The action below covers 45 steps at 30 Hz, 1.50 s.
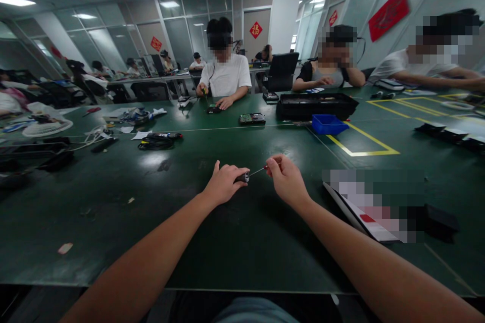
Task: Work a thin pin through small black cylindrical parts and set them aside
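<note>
My left hand (224, 181) is closed around a small black cylindrical part (243, 177), whose round, pale end faces right. A slim screwdriver (259, 170) is pinched in my right hand (284, 175); a bit of red shows at the fingers, and most of its handle is hidden. Its thin metal shaft points left toward the end of the cylinder. Whether the tip touches that end or sits just inside it, I cannot tell. Both hands are just above the green tabletop (227, 242).
A blue bin (329, 124) stands before a long black tray (317, 106). A hard drive (252, 119) and a coiled black cable (159, 141) lie farther off. A booklet-like item (352, 207) is beside my right arm. Opposite, a person (226, 73) works on a small device.
</note>
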### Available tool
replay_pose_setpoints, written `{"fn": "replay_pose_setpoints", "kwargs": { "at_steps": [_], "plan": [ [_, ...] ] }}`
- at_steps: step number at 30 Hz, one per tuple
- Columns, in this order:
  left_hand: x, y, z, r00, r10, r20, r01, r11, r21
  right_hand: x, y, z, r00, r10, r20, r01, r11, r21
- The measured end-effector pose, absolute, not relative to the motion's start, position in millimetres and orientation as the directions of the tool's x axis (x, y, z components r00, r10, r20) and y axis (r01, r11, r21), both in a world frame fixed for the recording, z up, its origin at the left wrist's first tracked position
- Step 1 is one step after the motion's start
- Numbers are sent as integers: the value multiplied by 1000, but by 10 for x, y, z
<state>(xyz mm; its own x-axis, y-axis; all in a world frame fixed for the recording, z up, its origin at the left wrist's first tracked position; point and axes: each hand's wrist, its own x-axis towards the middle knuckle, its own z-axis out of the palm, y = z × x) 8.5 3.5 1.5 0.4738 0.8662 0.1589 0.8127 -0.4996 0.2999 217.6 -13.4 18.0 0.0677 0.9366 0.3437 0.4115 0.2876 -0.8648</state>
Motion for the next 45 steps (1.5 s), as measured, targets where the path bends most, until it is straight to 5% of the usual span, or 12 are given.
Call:
{"fn": "replay_pose_setpoints", "kwargs": {
  "at_steps": [5, 11, 16, 20, 24, 27, 31, 36, 38, 41, 45],
  "plan": [
    [88, 25, 49, 438, 880, 183, 797, -474, 373, 2212, -125, 198, 95, 913, 396, 533, 289, -795],
    [40, 60, 101, 250, 919, 305, 592, -394, 703, 2228, -113, 185, 145, 900, 412, 511, 289, -810],
    [33, 58, 183, 131, 973, 190, 287, -220, 932, 2237, -148, 219, 157, 893, 422, 467, 309, -829],
    [85, 27, 284, 116, 992, 53, 172, -73, 982, 2248, -176, 257, 165, 898, 408, 447, 301, -842],
    [121, 21, 349, 244, 969, 32, 485, -150, 861, 2245, -181, 267, 165, 893, 418, 439, 312, -842],
    [178, 26, 329, 396, 912, 107, 708, -378, 597, 2243, -176, 254, 156, 892, 424, 431, 325, -842],
    [316, 30, 249, 488, 872, 41, 817, -473, 330, 2245, -174, 238, 155, 891, 426, 425, 329, -843],
    [399, 75, 258, 496, 868, -26, 854, -482, 197, 2242, -168, 238, 157, 893, 422, 424, 325, -845],
    [364, 110, 291, 478, 877, -44, 845, -445, 297, 2240, -165, 241, 164, 892, 422, 417, 326, -849],
    [235, 173, 325, 426, 898, -114, 740, -273, 615, 2241, -163, 242, 167, 894, 415, 408, 321, -855],
    [-76, 239, 351, 241, 945, -219, 346, 127, 930, 2248, -159, 221, 150, 898, 413, 397, 328, -857]
  ]
}}
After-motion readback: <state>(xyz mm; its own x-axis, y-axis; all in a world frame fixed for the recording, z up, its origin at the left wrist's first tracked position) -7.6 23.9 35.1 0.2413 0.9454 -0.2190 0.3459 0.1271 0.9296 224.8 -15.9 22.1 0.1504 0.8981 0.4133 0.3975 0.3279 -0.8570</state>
